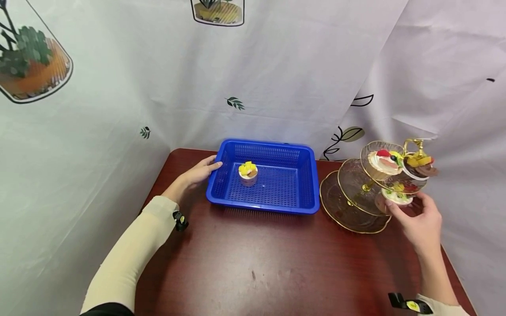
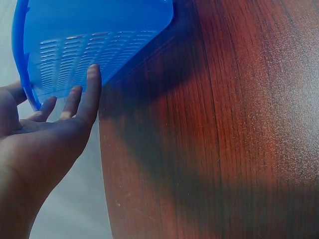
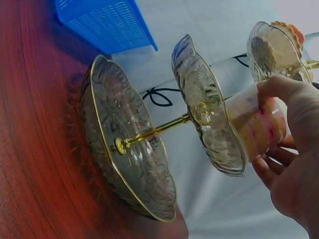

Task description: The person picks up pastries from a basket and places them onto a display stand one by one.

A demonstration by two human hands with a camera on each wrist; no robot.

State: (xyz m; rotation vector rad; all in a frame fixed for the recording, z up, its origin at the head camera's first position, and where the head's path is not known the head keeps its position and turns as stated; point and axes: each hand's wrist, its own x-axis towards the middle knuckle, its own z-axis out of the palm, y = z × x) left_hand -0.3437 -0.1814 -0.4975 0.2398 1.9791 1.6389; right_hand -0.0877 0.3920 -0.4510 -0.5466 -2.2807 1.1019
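The right hand (image 1: 419,221) gripped a light, squashy dessert cup (image 3: 256,124) by its sides beside the glass stand (image 1: 356,206); the left hand (image 1: 199,172) lay flat against the basket (image 1: 261,204).

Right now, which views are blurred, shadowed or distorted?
Head view: sharp, evenly lit, wide-angle bending at the edges. Left wrist view: blue basket soft and overexposed, its dark shadow across the table. Right wrist view: rotated, glass stand fairly clear, cup soft.

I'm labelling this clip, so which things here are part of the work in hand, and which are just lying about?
In use: right hand, gripped dessert cup, tiered glass stand, blue basket, yellow-topped dessert cup, left hand touching the basket.

Lying about: table, printed curtain.
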